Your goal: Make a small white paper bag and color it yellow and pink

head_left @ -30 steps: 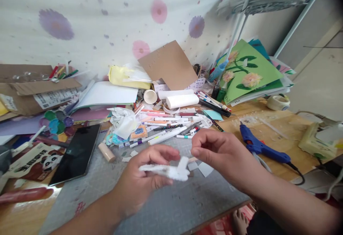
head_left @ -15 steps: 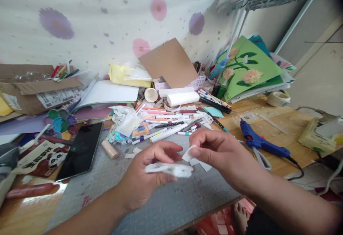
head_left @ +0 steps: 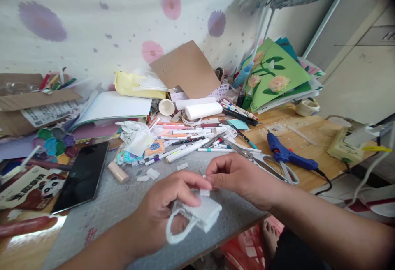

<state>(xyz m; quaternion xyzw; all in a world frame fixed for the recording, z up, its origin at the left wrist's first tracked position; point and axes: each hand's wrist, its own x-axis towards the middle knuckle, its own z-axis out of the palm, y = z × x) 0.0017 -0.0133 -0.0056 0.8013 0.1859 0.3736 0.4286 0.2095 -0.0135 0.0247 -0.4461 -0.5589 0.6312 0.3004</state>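
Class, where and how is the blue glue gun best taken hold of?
The glue gun is probably best gripped by its handle, from the right: the handle extends that way, the nozzle points away leftward, and scissors crowd the left side.

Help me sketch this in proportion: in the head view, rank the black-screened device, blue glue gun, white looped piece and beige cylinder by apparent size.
Black-screened device
Blue glue gun and white looped piece: too alike to rank
Beige cylinder
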